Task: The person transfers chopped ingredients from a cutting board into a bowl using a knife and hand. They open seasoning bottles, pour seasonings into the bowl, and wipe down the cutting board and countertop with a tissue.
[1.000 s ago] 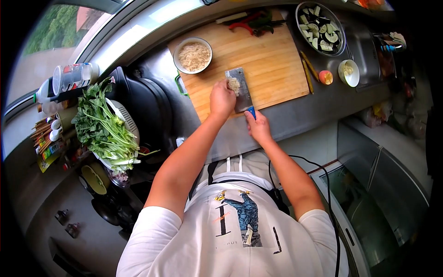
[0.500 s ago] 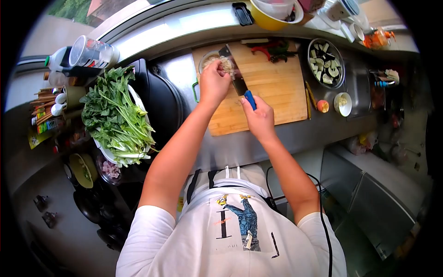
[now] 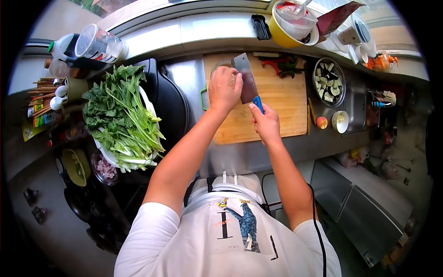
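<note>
My right hand [image 3: 266, 123] grips the blue handle of a cleaver [image 3: 248, 79], its broad blade raised at a slant above the wooden cutting board [image 3: 281, 104]. Against the blade's left side is my left hand [image 3: 224, 90], fingers curled together; a few pale bits show by the fingertips, and whatever they hold is mostly hidden. Under that hand, the rim of a clear bowl [image 3: 216, 67] peeks out at the board's upper left corner. Red and green chili peppers [image 3: 287, 66] lie at the board's far edge.
Right of the board stand a bowl of cut eggplant [image 3: 329, 83], a small white bowl [image 3: 340, 122] and a peach-like fruit [image 3: 321, 122]. Leafy greens [image 3: 122, 115] overflow a white basin on the left, beside a black appliance [image 3: 170, 99]. A yellow bowl [image 3: 280, 34] sits on the ledge.
My left hand has turned and now covers most of the bowl whose pale contents showed before. The cleaver blade shows more of its flat face. The whole view has shifted slightly.
</note>
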`<state>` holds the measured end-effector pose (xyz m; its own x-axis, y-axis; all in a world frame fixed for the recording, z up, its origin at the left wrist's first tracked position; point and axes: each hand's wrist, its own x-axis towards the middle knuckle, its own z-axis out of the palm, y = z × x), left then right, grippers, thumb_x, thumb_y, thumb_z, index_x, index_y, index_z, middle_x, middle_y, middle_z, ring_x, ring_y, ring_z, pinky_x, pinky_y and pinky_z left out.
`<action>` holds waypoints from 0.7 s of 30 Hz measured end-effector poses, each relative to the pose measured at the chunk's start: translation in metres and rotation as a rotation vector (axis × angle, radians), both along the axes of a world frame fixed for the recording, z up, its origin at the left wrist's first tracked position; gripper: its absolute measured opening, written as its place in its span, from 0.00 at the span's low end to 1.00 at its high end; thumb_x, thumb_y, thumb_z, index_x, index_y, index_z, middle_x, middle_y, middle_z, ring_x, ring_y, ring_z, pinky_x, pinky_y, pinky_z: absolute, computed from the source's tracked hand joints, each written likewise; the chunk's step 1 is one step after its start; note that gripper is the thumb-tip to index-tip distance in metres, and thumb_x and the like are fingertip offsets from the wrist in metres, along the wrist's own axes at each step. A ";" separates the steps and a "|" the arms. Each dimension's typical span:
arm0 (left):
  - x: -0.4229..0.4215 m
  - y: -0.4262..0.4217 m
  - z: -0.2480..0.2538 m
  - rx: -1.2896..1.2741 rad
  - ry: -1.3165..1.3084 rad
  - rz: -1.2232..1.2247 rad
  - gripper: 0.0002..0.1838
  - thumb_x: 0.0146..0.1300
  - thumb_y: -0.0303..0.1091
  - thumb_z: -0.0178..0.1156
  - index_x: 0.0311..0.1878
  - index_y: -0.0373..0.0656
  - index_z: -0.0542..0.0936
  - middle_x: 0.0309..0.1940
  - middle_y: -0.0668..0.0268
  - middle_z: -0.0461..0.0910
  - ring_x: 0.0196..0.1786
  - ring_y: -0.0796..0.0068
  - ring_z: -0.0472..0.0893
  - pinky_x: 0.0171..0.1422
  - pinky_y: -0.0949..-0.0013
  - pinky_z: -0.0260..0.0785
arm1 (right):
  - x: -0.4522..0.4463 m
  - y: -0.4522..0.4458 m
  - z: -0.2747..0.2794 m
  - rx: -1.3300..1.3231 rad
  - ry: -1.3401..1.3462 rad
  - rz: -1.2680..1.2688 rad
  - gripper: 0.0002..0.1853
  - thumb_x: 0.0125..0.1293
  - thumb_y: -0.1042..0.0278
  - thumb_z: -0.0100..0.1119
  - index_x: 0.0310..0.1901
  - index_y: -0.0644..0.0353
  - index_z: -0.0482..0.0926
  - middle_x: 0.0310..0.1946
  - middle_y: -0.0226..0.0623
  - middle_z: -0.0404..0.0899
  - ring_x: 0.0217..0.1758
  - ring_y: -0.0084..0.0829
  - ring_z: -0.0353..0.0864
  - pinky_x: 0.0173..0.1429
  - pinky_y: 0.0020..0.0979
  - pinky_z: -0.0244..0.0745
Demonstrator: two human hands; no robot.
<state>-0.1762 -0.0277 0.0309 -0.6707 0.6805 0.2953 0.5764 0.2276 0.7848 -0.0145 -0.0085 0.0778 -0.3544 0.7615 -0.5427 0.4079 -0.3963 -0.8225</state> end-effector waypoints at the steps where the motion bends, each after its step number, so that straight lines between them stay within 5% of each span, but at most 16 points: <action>1: 0.000 0.003 -0.002 0.007 0.032 -0.019 0.06 0.62 0.33 0.63 0.38 0.41 0.81 0.40 0.57 0.79 0.47 0.51 0.78 0.52 0.53 0.71 | -0.002 0.001 0.003 -0.111 0.049 -0.028 0.13 0.72 0.60 0.62 0.30 0.55 0.74 0.19 0.22 0.68 0.14 0.13 0.61 0.18 0.21 0.55; 6: -0.007 0.003 -0.028 -0.164 0.187 0.020 0.06 0.63 0.34 0.62 0.40 0.44 0.79 0.40 0.60 0.77 0.48 0.53 0.77 0.53 0.54 0.70 | -0.004 0.006 0.008 -0.194 0.052 -0.093 0.12 0.71 0.58 0.63 0.34 0.55 0.78 0.19 0.21 0.68 0.15 0.12 0.60 0.18 0.20 0.53; 16: -0.012 -0.008 -0.025 -0.105 0.178 -0.016 0.04 0.65 0.31 0.60 0.41 0.45 0.81 0.40 0.59 0.82 0.47 0.53 0.80 0.52 0.55 0.71 | 0.013 0.005 0.000 -0.148 0.120 -0.111 0.13 0.72 0.56 0.63 0.35 0.55 0.78 0.19 0.22 0.69 0.14 0.13 0.61 0.18 0.19 0.56; 20: -0.003 -0.022 -0.004 0.010 -0.015 -0.044 0.07 0.68 0.27 0.57 0.46 0.42 0.81 0.40 0.56 0.83 0.45 0.50 0.81 0.49 0.54 0.74 | 0.071 0.004 -0.041 0.180 -0.179 -0.056 0.16 0.70 0.54 0.65 0.32 0.59 0.77 0.20 0.25 0.71 0.21 0.19 0.71 0.26 0.29 0.65; 21: 0.001 -0.029 0.000 0.025 -0.069 -0.053 0.07 0.68 0.26 0.56 0.46 0.42 0.81 0.40 0.56 0.83 0.45 0.50 0.81 0.49 0.54 0.74 | 0.083 0.000 -0.037 0.343 -0.323 0.016 0.15 0.69 0.56 0.64 0.34 0.60 0.79 0.21 0.33 0.75 0.26 0.28 0.77 0.33 0.34 0.70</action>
